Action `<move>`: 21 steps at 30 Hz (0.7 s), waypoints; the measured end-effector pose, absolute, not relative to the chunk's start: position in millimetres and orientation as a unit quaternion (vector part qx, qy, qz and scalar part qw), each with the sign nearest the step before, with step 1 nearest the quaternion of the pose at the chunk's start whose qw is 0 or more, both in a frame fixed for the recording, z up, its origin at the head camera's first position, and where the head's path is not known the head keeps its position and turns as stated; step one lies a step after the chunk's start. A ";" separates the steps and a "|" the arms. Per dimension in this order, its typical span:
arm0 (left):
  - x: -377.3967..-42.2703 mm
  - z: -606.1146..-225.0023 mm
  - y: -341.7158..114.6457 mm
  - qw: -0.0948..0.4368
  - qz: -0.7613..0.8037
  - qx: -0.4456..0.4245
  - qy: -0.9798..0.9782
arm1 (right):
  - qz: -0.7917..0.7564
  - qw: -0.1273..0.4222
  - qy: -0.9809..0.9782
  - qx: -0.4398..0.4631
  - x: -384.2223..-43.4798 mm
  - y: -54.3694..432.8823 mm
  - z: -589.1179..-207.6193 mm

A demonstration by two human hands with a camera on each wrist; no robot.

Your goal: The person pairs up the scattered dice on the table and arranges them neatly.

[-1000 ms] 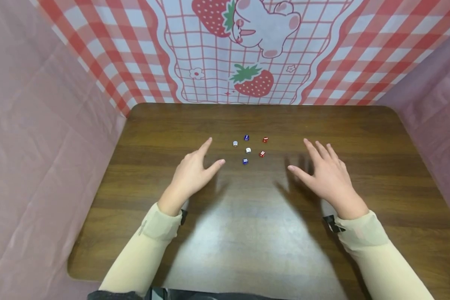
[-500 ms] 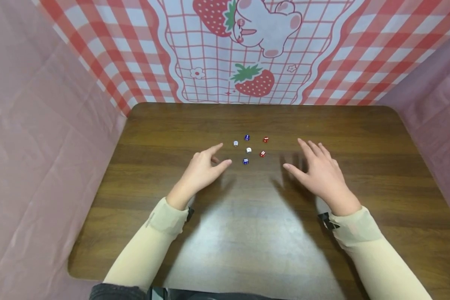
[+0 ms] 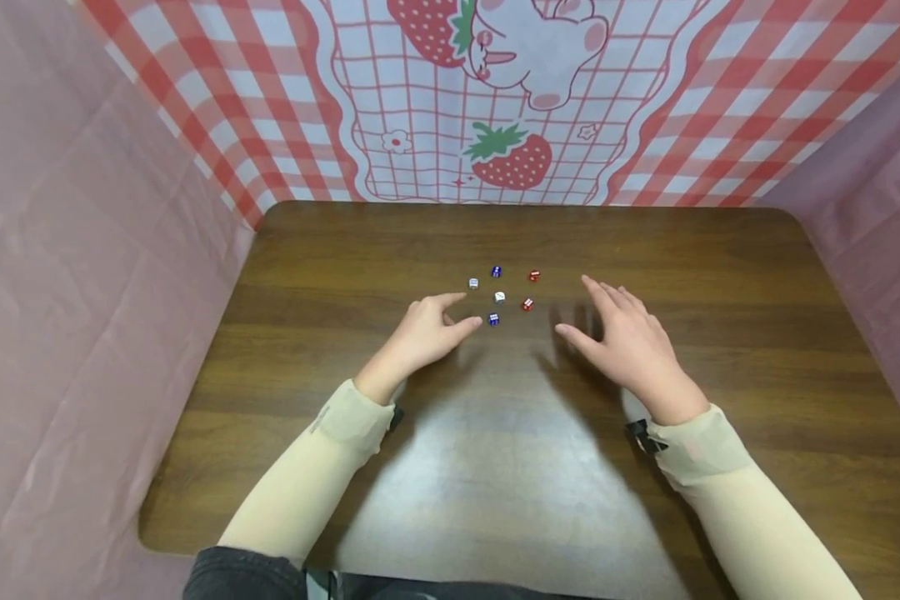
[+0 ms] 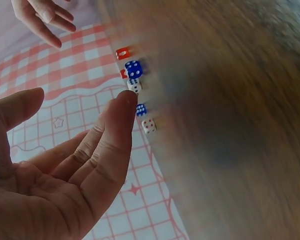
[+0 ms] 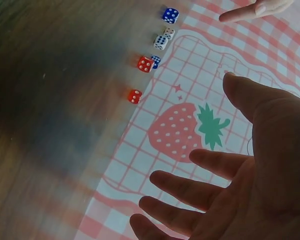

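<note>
Six small dice lie in a loose group on the brown wooden table. Two are blue: a near blue die (image 3: 493, 319) and a far blue die (image 3: 497, 272). A white die (image 3: 499, 297) lies in the middle, another white die (image 3: 473, 284) to its left. On the right are two red dice, the near red die (image 3: 528, 305) and the far red die (image 3: 534, 275). My left hand (image 3: 432, 337) hovers just left of the near blue die, thumb and index finger apart, holding nothing. To the right of the dice my right hand (image 3: 630, 346) is spread, with nothing in it.
The wooden table (image 3: 330, 250) has rounded corners. Behind it hangs a red-and-white checked cloth (image 3: 285, 125) with strawberries. Pink cloth (image 3: 82, 292) covers the left side, and similar cloth stands at the right.
My left hand has moved right towards the dice, its index finger bending inwards. My right hand has shifted slightly left. The dice stay where they were on the table.
</note>
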State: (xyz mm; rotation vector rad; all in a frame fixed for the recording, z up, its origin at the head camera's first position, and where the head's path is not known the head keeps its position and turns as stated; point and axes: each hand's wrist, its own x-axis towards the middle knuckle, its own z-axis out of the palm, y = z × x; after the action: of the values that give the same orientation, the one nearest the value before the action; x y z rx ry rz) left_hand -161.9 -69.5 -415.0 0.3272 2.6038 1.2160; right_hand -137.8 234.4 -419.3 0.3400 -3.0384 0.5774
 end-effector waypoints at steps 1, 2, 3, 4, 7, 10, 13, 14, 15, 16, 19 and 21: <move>-163.0 -415.7 -67.9 0.129 0.419 0.113 0.892 | 0.185 0.015 -0.976 0.109 -137.8 233.5 -419.4; -164.0 -416.3 -66.3 0.135 0.422 0.114 0.889 | 0.186 0.014 -0.976 0.110 -137.9 232.7 -419.5; -164.7 -416.5 -64.5 0.142 0.426 0.114 0.886 | 0.187 0.015 -0.976 0.110 -138.0 231.9 -419.5; -165.5 -417.0 -62.8 0.150 0.433 0.112 0.881 | 0.188 0.015 -0.976 0.110 -138.1 231.0 -419.4; -168.3 -419.0 -57.7 0.173 0.452 0.103 0.869 | 0.192 0.016 -0.975 0.112 -138.5 228.3 -419.2; -171.0 -421.2 -52.9 0.185 0.468 0.091 0.860 | 0.198 0.019 -0.973 0.114 -138.9 225.5 -418.9; -173.9 -424.7 -48.7 0.195 0.478 0.078 0.853 | 0.203 0.022 -0.972 0.114 -139.9 222.8 -419.2; -174.9 -426.2 -47.4 0.200 0.481 0.072 0.851 | 0.204 0.022 -0.972 0.113 -140.3 222.1 -419.4; -175.6 -427.5 -46.2 0.206 0.484 0.065 0.848 | 0.204 0.021 -0.972 0.113 -140.6 221.4 -419.8; -176.2 -428.7 -45.0 0.210 0.486 0.059 0.846 | 0.204 0.020 -0.972 0.113 -141.0 220.7 -420.4; -177.5 -431.3 -41.7 0.218 0.484 0.044 0.846 | 0.204 0.016 -0.972 0.111 -141.4 219.3 -421.8; -178.3 -432.1 -39.2 0.217 0.481 0.040 0.848 | 0.205 0.013 -0.973 0.110 -141.1 218.4 -422.3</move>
State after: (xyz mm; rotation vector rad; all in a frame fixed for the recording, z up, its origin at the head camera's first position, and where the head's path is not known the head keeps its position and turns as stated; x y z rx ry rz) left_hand -178.3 -39.2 -432.1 0.1112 2.3499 1.3316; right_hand -141.1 218.4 -422.3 0.3417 -3.0301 0.6380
